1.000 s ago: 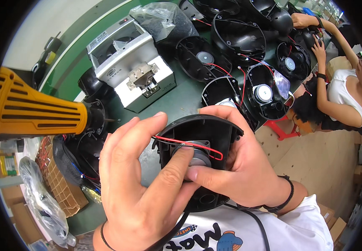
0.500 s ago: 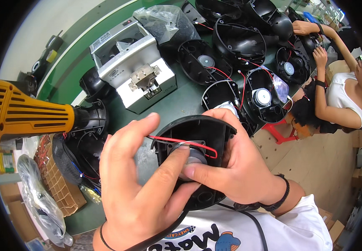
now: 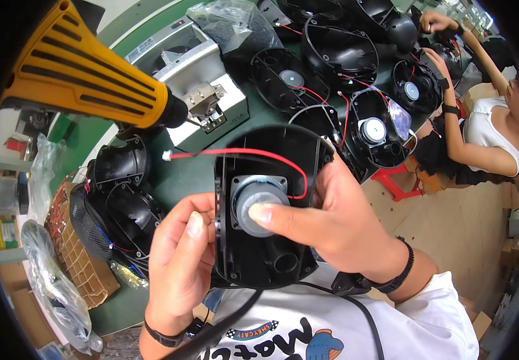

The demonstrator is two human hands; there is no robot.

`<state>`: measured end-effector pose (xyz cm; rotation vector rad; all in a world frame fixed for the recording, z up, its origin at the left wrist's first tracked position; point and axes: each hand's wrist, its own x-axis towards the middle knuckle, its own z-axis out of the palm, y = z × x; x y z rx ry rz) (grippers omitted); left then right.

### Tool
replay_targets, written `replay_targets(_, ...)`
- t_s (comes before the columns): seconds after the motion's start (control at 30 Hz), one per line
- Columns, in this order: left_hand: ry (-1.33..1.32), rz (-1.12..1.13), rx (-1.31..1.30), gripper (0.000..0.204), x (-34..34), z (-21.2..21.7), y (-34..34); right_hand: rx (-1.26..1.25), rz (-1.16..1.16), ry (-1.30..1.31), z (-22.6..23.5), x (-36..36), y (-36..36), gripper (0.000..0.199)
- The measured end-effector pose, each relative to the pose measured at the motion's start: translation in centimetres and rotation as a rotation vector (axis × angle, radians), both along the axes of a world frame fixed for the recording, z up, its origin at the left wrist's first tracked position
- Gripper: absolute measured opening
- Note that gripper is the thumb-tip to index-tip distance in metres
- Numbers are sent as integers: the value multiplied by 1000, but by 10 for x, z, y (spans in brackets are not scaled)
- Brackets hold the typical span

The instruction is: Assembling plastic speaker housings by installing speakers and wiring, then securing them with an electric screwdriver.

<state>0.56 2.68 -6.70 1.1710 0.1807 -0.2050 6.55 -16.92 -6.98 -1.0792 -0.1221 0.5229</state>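
I hold a black plastic speaker housing [image 3: 259, 252] upright in front of my chest. A round grey speaker driver [image 3: 258, 198] sits in its upper half, and a red wire [image 3: 235, 152] loops over the top to a small white plug at the left. My left hand [image 3: 178, 264] grips the housing's left edge from behind and below. My right hand [image 3: 331, 222] wraps the right edge, its thumb pressing on the driver's grey magnet.
A yellow heat gun [image 3: 85, 75] hangs at upper left over the green bench [image 3: 181, 171]. A white machine [image 3: 202, 90] stands behind it. Several more black housings with drivers [image 3: 367, 129] cover the bench. Another person [image 3: 487, 132] sits at right. A cardboard box [image 3: 79, 264] lies lower left.
The housing has turned more upright and come closer. My left fingers have slid off its face to the left edge, and my right thumb now rests on the driver. The camera has tilted.
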Motion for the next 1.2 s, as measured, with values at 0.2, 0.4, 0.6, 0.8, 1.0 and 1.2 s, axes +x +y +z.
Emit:
replay_targets(0.2,10,-2,-14,44,6,-3,-3,28,-140,-8,-13,-9,3,54)
replay_targets(0.4,-35,-74,-66,52,7,-8,-2,1,-99,11,1,-8,-9,61)
replay_targets(0.6,-95,-65,37,59,4,3,15,60,-70,51,14,-6,-12,68)
replay_targets(0.8,-218,234,161,42,3,11,56,-118,-92,-44,18,-5,-19,67)
replay_targets(1.0,-471,392,123,24,2,35,91,-1,-88,4,20,-4,-17,68)
replay_targets(1.2,-1037,735,779,30,-17,29,80,-45,-70,-53,21,-6,-15,65)
